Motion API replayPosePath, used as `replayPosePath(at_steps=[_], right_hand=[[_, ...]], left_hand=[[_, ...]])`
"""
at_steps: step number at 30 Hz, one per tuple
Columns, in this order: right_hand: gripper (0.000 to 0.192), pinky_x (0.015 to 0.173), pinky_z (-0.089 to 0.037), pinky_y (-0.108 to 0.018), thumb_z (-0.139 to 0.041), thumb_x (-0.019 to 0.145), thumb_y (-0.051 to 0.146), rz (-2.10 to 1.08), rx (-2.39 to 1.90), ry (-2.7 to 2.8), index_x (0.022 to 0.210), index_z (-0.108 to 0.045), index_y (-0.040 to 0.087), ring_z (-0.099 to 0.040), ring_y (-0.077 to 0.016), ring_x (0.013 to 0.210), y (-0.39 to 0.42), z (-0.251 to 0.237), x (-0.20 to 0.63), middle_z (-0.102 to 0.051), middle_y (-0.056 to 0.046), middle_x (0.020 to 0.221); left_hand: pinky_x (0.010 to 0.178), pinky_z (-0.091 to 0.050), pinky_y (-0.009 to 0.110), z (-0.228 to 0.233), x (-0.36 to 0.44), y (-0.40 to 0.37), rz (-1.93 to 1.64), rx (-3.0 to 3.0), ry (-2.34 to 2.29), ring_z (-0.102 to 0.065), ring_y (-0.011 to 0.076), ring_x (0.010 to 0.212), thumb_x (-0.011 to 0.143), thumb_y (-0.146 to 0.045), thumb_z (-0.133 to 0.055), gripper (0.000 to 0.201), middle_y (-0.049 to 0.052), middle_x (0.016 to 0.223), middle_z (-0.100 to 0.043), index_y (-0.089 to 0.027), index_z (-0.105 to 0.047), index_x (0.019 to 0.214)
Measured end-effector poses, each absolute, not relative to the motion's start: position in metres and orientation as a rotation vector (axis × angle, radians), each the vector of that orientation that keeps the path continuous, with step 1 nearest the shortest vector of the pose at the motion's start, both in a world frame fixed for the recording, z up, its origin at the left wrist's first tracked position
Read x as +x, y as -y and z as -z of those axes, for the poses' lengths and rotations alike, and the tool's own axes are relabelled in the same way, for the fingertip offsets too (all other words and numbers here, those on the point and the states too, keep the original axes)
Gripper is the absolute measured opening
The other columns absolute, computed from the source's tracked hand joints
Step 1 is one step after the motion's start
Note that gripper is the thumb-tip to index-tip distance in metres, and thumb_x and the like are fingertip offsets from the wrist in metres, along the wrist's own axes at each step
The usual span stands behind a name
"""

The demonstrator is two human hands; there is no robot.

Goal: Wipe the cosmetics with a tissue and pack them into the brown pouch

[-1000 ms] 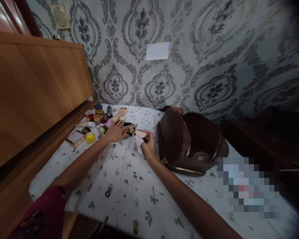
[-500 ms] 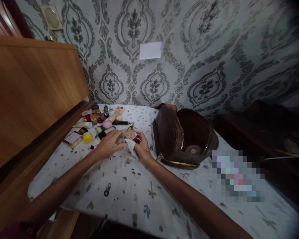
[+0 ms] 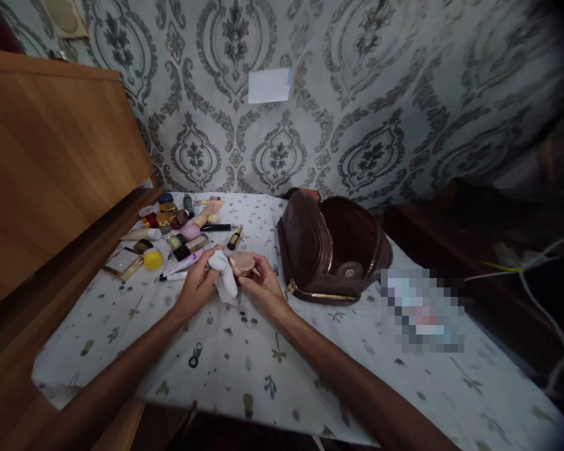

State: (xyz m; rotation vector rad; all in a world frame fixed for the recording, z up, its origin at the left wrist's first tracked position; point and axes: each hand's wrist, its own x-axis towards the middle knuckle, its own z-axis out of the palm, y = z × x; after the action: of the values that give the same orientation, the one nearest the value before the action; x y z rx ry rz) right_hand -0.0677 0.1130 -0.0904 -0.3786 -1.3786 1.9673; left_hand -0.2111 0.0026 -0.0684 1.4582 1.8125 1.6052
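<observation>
Swapping hands since the earlier frame, white tissue hangs at four o'clock from a yellow jar, pinched by the left hand, at whose two o'clock a round, beige-topped cosmetic container sits gripped in the right hand, a brown leather bag at that hand's two o'clock.

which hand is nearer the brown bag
Right. The right hand, holding a round case, is just to the left of the bag. The left hand, with a white cloth, is farther left, beyond the case.
</observation>
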Motion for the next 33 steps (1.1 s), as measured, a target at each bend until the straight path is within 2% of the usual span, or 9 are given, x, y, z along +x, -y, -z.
replayPosePath(at_steps=[3, 7, 10, 14, 22, 24, 27, 30, 33], right_hand=[[0.058, 0.088, -0.052, -0.037, -0.08, 0.066, 0.029, -1.686, -0.429, 1.647, 0.118, -0.054, 0.026, -0.062, -0.0208, 0.096, -0.113, 0.099, -0.063, -0.061, -0.005, 0.116], [0.044, 0.092, -0.05, -0.041, -0.07, 0.073, 0.022, -1.175, -0.355, 1.978, 0.116, -0.059, 0.022, -0.058, -0.0247, 0.104, -0.112, 0.107, -0.057, -0.058, -0.008, 0.112], [0.045, 0.09, -0.051, -0.04, -0.067, 0.072, 0.016, -1.054, -0.355, 2.058, 0.116, -0.06, 0.02, -0.058, -0.0245, 0.101, -0.112, 0.109, -0.056, -0.056, -0.008, 0.109], [0.059, 0.091, -0.052, -0.04, -0.078, 0.066, 0.019, -1.136, -0.404, 1.994, 0.121, -0.058, 0.022, -0.058, -0.0239, 0.102, -0.111, 0.111, -0.056, -0.056, -0.006, 0.109], [0.059, 0.095, -0.051, -0.038, -0.084, 0.063, 0.028, -1.526, -0.459, 1.683, 0.117, -0.061, 0.026, -0.057, -0.0226, 0.111, -0.113, 0.109, -0.056, -0.055, -0.006, 0.12], [0.064, 0.095, -0.049, -0.037, -0.085, 0.06, 0.03, -1.626, -0.482, 1.585, 0.118, -0.059, 0.025, -0.059, -0.0211, 0.106, -0.115, 0.108, -0.056, -0.056, -0.006, 0.12], [0.072, 0.088, -0.051, -0.035, -0.086, 0.058, 0.034, -1.81, -0.505, 1.403, 0.12, -0.052, 0.026, -0.063, -0.0181, 0.093, -0.117, 0.106, -0.057, -0.061, -0.004, 0.114], [0.062, 0.084, -0.051, -0.033, -0.088, 0.056, 0.035, -1.906, -0.512, 1.298, 0.105, -0.052, 0.025, -0.064, -0.0176, 0.087, -0.117, 0.103, -0.057, -0.065, -0.001, 0.1], [0.049, 0.084, -0.052, -0.033, -0.088, 0.059, 0.037, -2.012, -0.492, 1.259, 0.095, -0.058, 0.024, -0.064, -0.018, 0.087, -0.116, 0.099, -0.054, -0.067, 0.0, 0.092]], left_hand=[[0.111, -0.041, 0.041, 0.063, -0.198, -0.004, -1.464, 1.539, -1.812, -0.053, 0.0259, 0.129, 0.097, -0.037, -0.047, 0.045, 0.011, 0.14, -0.056, -0.019, -0.05, 0.138], [0.115, -0.036, 0.042, 0.067, -0.177, -0.011, -1.251, 1.671, -1.908, -0.052, 0.025, 0.13, 0.096, -0.036, -0.048, 0.047, 0.011, 0.134, -0.057, -0.024, -0.051, 0.141], [0.114, -0.036, 0.044, 0.075, -0.174, -0.021, -1.324, 1.585, -2.003, -0.053, 0.0247, 0.128, 0.097, -0.035, -0.043, 0.043, 0.011, 0.132, -0.058, -0.021, -0.052, 0.137], [0.115, -0.036, 0.045, 0.086, -0.185, -0.028, -1.531, 1.431, -2.029, -0.052, 0.0247, 0.13, 0.096, -0.035, -0.041, 0.038, 0.012, 0.134, -0.06, -0.017, -0.056, 0.126], [0.122, -0.025, 0.044, 0.083, -0.189, -0.011, -1.561, 1.339, -1.835, -0.041, 0.0249, 0.142, 0.095, -0.037, -0.045, 0.049, 0.011, 0.15, -0.048, -0.018, -0.05, 0.14], [0.122, -0.026, 0.042, 0.082, -0.188, -0.008, -1.512, 1.361, -1.743, -0.039, 0.0252, 0.143, 0.096, -0.042, -0.047, 0.053, 0.011, 0.153, -0.045, -0.019, -0.046, 0.144], [0.123, -0.024, 0.041, 0.085, -0.186, -0.008, -1.466, 1.442, -1.696, -0.035, 0.0254, 0.146, 0.095, -0.046, -0.048, 0.059, 0.011, 0.155, -0.043, -0.019, -0.043, 0.147], [0.123, -0.022, 0.041, 0.089, -0.186, -0.011, -1.483, 1.45, -1.74, -0.035, 0.0241, 0.146, 0.096, -0.048, -0.045, 0.057, 0.011, 0.153, -0.045, -0.019, -0.044, 0.146], [0.121, -0.027, 0.042, 0.089, -0.188, -0.013, -1.541, 1.361, -1.758, -0.041, 0.0247, 0.142, 0.096, -0.05, -0.045, 0.054, 0.01, 0.146, -0.053, -0.02, -0.049, 0.141]])
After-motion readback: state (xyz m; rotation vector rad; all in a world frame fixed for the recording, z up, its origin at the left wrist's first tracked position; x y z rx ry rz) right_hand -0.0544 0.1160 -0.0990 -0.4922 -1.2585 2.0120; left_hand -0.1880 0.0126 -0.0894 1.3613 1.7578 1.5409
